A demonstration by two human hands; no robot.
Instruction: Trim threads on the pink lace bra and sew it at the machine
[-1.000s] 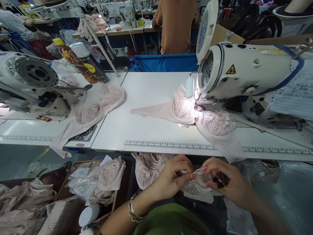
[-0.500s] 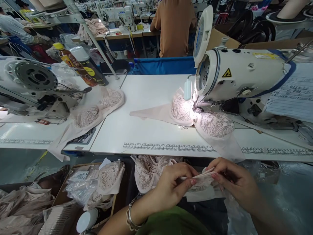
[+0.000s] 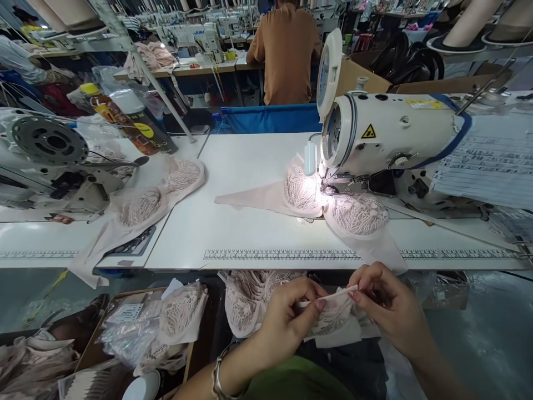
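Note:
Both of my hands pinch a pale pink lace bra piece below the table's front edge, its upper edge stretched between them. My left hand has thumb and fingers closed on one end of that edge. At the other end, my right hand grips with its fingertips. The lower part of the piece hangs down over my lap. On the table, a pink lace bra lies under the needle area of the lit sewing machine, one wing stretched to the left and the other hanging toward the front edge.
A second bra lies by another machine at left. Behind it lean a spray can and a bottle. Below left, a box holds bagged lace pieces. A co-worker sits beyond a blue cloth barrier.
The view has shifted slightly, so the table scene sits a little further left and lower. My hands still grip the lace piece, its upper edge now drawn straighter.

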